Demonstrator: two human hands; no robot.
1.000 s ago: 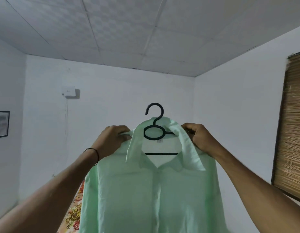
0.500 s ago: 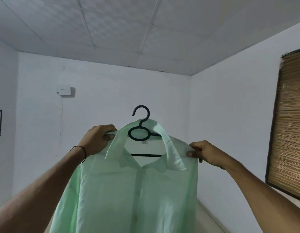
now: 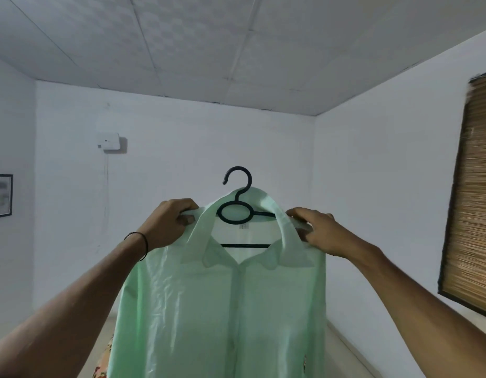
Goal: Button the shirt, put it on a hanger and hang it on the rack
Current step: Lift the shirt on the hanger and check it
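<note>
Your right hand (image 3: 322,233) has come back up from the shoulder edge to beside the collar. With your left hand (image 3: 165,223), it pinches the mint-green shirt (image 3: 209,309) at its shoulders, keeping it squared on the black hanger (image 3: 246,245), held aloft. Placket looks closed. Beyond: bamboo blind (image 3: 476,200); no rack visible.

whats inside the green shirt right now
A black hanger: its hook, ring and crossbar show at the open collar of the shirt. Its shoulder arms are covered by fabric.

The head camera looks forward and upward, near the raised shirt (image 3: 222,309), toward far wall (image 3: 182,159) and ceiling (image 3: 236,50).
</note>
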